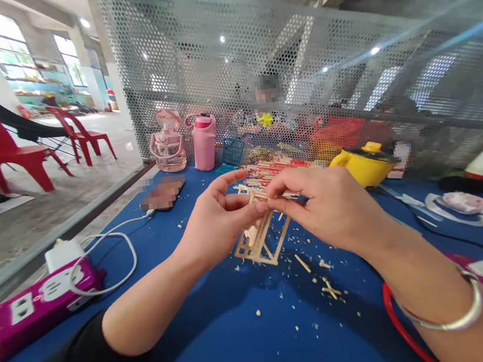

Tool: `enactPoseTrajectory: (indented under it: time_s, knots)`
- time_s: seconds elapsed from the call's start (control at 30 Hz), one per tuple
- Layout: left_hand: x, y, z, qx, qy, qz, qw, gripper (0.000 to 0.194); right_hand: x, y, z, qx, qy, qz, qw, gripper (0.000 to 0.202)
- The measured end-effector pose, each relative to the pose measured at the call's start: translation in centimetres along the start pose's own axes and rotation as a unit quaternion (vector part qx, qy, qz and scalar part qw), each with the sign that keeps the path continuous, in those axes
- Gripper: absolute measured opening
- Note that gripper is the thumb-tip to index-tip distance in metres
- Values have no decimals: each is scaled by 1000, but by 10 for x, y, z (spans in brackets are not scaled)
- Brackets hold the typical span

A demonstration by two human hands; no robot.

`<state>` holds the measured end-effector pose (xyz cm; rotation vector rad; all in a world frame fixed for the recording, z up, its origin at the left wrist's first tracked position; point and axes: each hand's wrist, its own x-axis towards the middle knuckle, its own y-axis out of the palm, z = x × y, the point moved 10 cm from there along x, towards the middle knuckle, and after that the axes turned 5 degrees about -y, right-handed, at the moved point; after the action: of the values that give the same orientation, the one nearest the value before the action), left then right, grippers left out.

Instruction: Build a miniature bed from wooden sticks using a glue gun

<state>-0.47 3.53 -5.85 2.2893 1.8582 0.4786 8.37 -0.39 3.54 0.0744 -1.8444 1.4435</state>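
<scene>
A small frame of pale wooden sticks (271, 258) is under and between my hands, above the blue table top (243, 329). My left hand (220, 222) is closed at its upper part, thumb and fingers pinching it, index finger raised. Right beside it, my right hand (328, 202) pinches with thumb and index finger, the fingertips meeting my left thumb. What the right fingertips hold is too small to make out. Behind the hands lies a pile of loose wooden sticks (281, 165), some with red marks. A crossed pair of sticks (330, 289) lies to the front right.
A phone (165, 192) on a white cable (133, 254) and a purple power strip (39, 305) lie left. A clear pink-lidded jug (169, 149), pink bottle (204, 144) and yellow pot (362, 168) stand before a perforated metal screen (189, 51). Wood crumbs are scattered about. A person sits behind the screen.
</scene>
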Motion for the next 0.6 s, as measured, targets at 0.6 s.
enactPoseTrajectory:
  time_s: [0.6]
  knots:
    - [-6, 0, -18, 91, 97, -51, 990, 41, -16, 2, -13, 88, 57, -110, 988, 8]
